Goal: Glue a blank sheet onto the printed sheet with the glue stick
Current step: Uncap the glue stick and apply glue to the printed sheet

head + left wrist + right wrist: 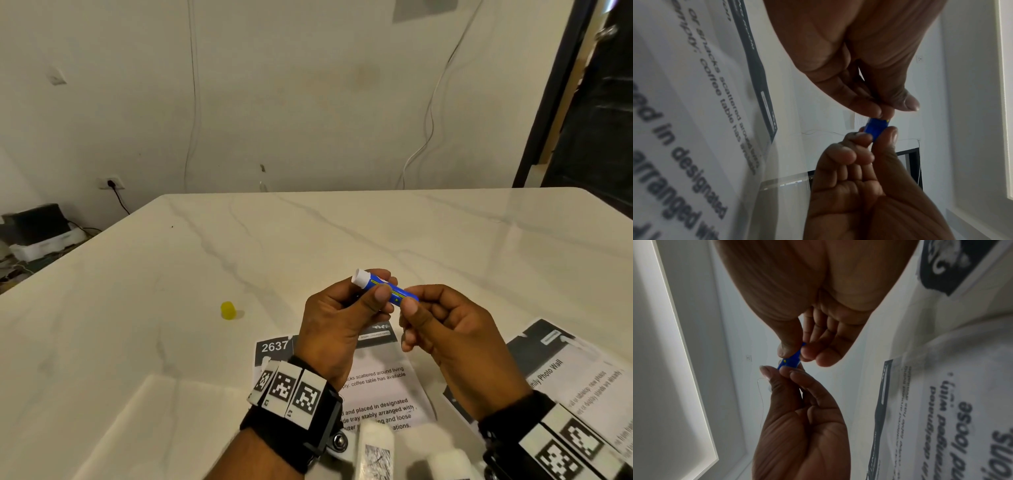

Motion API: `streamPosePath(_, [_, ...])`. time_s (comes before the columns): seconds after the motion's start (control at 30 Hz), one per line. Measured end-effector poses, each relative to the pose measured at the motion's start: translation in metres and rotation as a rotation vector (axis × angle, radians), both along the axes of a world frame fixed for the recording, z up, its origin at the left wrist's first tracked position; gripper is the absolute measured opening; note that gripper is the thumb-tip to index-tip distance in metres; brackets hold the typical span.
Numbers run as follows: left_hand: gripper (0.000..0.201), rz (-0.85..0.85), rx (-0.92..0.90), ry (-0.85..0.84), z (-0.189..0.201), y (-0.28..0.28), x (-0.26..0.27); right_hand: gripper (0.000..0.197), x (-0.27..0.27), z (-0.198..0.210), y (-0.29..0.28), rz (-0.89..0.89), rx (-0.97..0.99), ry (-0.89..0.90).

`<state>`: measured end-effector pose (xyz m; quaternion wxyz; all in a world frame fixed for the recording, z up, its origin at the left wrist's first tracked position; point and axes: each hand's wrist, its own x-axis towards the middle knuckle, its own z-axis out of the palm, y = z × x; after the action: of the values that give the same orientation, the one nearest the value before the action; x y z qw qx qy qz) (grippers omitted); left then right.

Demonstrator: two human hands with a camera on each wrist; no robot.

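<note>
Clearly light and stiff, the glue stick [385,287] at frame centre is pinched: left hand [337,322] round its barrel, right hand [445,329] at its base.

Both hands are held up close together, palms turned toward each other, the left hand [337,322] pinching the glue stick [383,286] between thumb and fingers, and the right hand [448,337] pinching its other end with thumb and first finger.
</note>
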<state>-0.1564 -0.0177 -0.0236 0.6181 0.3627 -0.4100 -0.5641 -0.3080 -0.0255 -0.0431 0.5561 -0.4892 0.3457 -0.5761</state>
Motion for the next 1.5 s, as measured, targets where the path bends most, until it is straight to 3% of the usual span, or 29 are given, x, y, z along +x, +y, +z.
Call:
streamPosePath(0.17, [0.022, -0.005, -0.009, 0.007, 0.0000, 0.0009, -0.0011, 0.045, -0.0012, 0.0028, 0.0029, 0.019, 0.065, 0.050])
streamPosePath(0.43, [0.025, 0.006, -0.008, -0.016, 0.0000, 0.0012, -0.0011, 0.066, -0.0013, -0.0016, -0.0006, 0.008, -0.025, 0.009])
streamPosePath(0.67, [0.021, -0.013, -0.012, 0.004, 0.0011, 0.0027, -0.0027, 0.054, -0.0018, 0.0016, 0.0036, 0.028, 0.049, 0.052])
streamPosePath(0.97, [0.023, -0.004, -0.010, -0.003, 0.0009, 0.0026, -0.0029, 0.066, -0.0019, 0.0003, 0.0012, -0.003, -0.037, 0.037])
streamPosePath(1.17, [0.023, -0.013, -0.008, 0.026, 0.0004, 0.0030, -0.0035, 0.048, -0.0016, 0.0044, 0.0049, -0.001, 0.033, 0.095])
streamPosePath(1.33, [0.022, 0.006, -0.006, 0.019, -0.0008, 0.0015, -0.0019, 0.060, 0.0005, 0.0024, 0.0024, -0.022, -0.024, 0.041])
streamPosePath(1.5, [0.024, -0.003, -0.010, -0.003, -0.0010, 0.0026, -0.0028, 0.043, -0.0015, 0.0041, 0.0043, -0.019, 0.042, 0.084])
